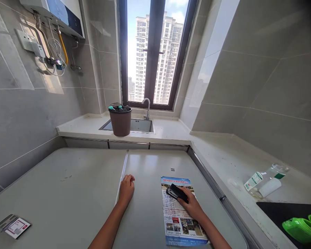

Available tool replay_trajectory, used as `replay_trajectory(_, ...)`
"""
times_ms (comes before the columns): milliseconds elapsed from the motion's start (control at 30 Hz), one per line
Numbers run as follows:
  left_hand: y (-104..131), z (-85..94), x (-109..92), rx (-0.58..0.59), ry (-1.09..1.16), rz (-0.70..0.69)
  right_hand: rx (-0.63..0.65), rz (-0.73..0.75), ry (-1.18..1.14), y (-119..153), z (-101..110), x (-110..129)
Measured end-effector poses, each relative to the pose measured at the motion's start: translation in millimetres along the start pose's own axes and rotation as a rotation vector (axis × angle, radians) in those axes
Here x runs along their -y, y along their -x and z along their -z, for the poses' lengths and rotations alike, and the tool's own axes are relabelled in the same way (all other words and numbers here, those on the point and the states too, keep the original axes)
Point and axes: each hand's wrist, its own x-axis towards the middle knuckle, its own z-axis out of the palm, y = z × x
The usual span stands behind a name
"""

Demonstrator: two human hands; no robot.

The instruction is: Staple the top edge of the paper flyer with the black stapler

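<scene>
A printed leaflet (178, 211) with a blue border lies flat on the pale table (90, 180), right of centre. Over its upper part my right hand (191, 204) is closed around a black stapler (176, 193), whose front end points up and left. Beside the metal seam of the table my left hand (126, 187) rests with its fingers curled; what it holds, if anything, is hidden. A small strip of staples (172, 169) lies just beyond the leaflet's top edge.
At the far left of the table sits a small box with cards (17, 227). A brown bucket (120, 121) stands at the sink (142, 126) on the back counter. On the right counter are a glass jar (272, 176) and green shoes (300, 228).
</scene>
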Motion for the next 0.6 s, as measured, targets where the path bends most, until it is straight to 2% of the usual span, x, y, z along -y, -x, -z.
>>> replay_trajectory(233, 2, 4.6, -2, 0.018, -0.048, -0.008, -0.042, 0.05, -0.038, -2, 0, 8)
replay_trajectory(467, -6, 5.2, -10, 0.068, -0.103, -0.006, -0.001, 0.11, -0.024, -3, 5, 15)
replay_trajectory(600, 0, 27.4, -1, 0.116, -0.141, -0.033, 0.015, 0.136, -0.04, -3, 7, 22)
